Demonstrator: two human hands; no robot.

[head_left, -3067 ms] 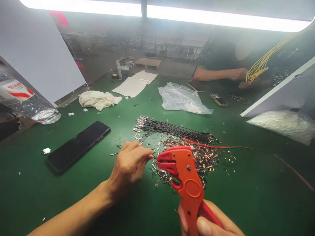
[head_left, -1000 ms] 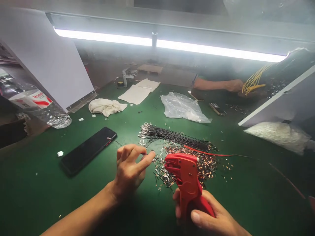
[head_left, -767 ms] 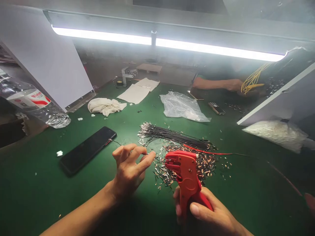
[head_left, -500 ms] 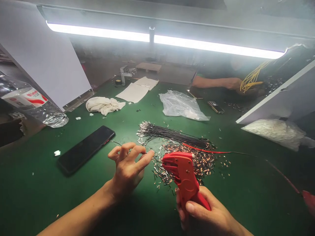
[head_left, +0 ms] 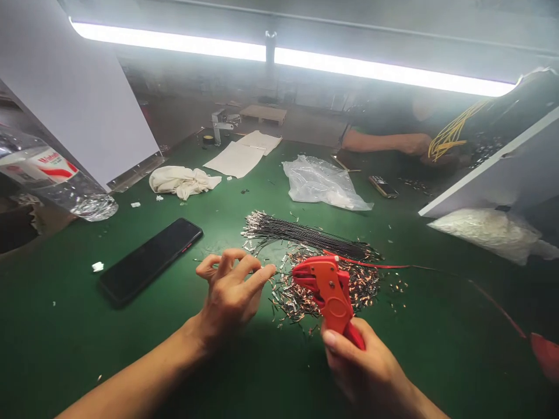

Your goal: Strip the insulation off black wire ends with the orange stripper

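My left hand (head_left: 233,294) pinches a thin black wire (head_left: 283,273) between thumb and forefinger. The wire's near end reaches the jaws of a red wire stripper (head_left: 333,299); I cannot tell how deep it sits. My right hand (head_left: 369,362) is wrapped round the stripper's handles, jaws pointing left. Behind the tool lies a bundle of black wires (head_left: 301,234) with silvery terminals at its left end. A heap of wire scraps (head_left: 367,285), black with copper-coloured bits, spreads under and behind the stripper, which partly hides it.
A black phone (head_left: 151,262) lies left of my hand, and a water bottle (head_left: 56,171) is farther left. Cloth (head_left: 183,181), paper (head_left: 240,157) and a clear plastic bag (head_left: 323,183) lie behind. A red strip (head_left: 388,266) stretches right. Across the table is another person's forearm (head_left: 379,142).
The stripper's handles are squeezed closer together in my right hand, and the tool has tilted slightly. The wire end now meets the jaws. My left hand has barely moved.
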